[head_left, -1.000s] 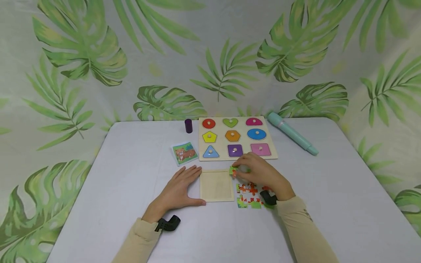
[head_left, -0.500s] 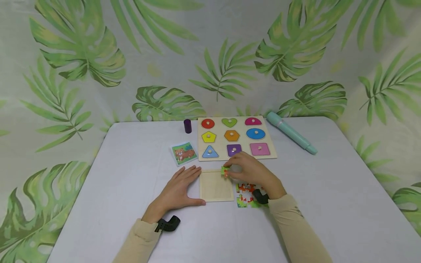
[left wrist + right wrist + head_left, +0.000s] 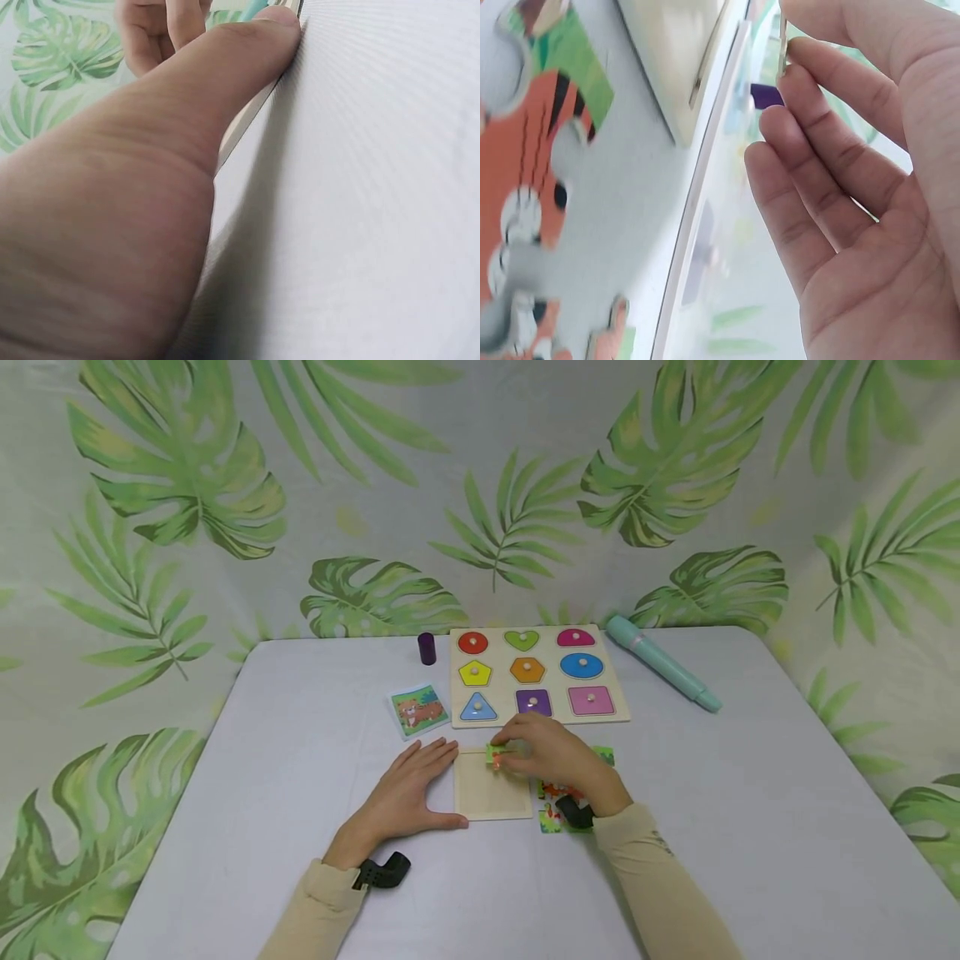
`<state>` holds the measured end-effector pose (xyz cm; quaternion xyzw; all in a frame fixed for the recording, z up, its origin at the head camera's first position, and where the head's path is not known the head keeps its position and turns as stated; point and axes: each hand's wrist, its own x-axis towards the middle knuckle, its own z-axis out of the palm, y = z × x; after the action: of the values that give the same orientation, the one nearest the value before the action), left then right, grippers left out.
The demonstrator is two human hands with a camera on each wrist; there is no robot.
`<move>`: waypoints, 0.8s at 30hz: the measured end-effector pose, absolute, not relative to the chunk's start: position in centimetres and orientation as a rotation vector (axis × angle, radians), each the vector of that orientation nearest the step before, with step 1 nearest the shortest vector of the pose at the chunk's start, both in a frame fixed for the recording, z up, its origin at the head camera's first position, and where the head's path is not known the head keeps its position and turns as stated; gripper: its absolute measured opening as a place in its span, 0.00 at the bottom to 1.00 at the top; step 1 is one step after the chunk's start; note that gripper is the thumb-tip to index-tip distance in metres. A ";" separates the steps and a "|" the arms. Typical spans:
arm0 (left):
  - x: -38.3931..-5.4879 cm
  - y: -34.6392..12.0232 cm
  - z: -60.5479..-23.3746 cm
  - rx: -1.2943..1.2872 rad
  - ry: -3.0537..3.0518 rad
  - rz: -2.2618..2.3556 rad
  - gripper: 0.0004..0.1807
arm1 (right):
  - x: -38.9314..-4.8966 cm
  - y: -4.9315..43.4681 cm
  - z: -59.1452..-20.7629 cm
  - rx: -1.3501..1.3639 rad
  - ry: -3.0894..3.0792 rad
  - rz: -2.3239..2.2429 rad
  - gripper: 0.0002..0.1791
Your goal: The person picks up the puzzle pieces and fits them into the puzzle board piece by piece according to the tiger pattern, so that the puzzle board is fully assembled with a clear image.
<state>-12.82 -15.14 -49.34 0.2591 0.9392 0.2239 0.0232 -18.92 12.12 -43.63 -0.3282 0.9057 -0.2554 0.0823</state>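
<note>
My right hand (image 3: 558,756) pinches a jigsaw puzzle piece (image 3: 493,755), green with some orange, over the upper part of a shallow wooden puzzle tray (image 3: 491,797). Seen from the right wrist, the piece (image 3: 782,49) stands edge-on between thumb and fingertips. My left hand (image 3: 405,789) lies spread along the tray's left side, fingertips by the upper corner and thumb (image 3: 255,37) at the lower one. Right of the tray lie loose puzzle pieces (image 3: 551,821) in orange and green, partly hidden by the right hand and wrist. The right wrist view shows striped orange pieces (image 3: 536,150) close up.
Behind the tray lies a wooden shape board (image 3: 540,677) with knobbed coloured shapes. A picture card with a brown animal (image 3: 420,710) is at its left, a dark purple cylinder (image 3: 427,648) behind that. A mint-green tube-shaped thing (image 3: 663,664) lies at the back right.
My right hand has moved left with the pinched puzzle piece, from the tray's right edge to above its upper middle. My left hand stays in place.
</note>
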 end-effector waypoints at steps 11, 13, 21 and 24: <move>-12.7 -15.2 -49.2 0.798 2.903 0.702 0.60 | -19.3 10.4 -44.1 -1.104 2.675 -0.749 0.14; -12.7 -15.1 -49.2 0.799 2.901 0.707 0.60 | -19.3 10.1 -44.1 -1.100 2.667 -0.755 0.14; -12.7 -15.1 -49.3 0.813 2.907 0.719 0.59 | -19.2 9.0 -44.4 -1.073 2.652 -0.773 0.14; -12.7 -15.1 -49.3 0.817 2.911 0.727 0.59 | -19.2 8.8 -44.6 -1.076 2.669 -0.757 0.14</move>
<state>-12.67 -15.13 -49.29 0.2628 0.9359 0.2339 0.0158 -19.17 8.80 -44.58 -0.3606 0.8938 -0.2534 0.0831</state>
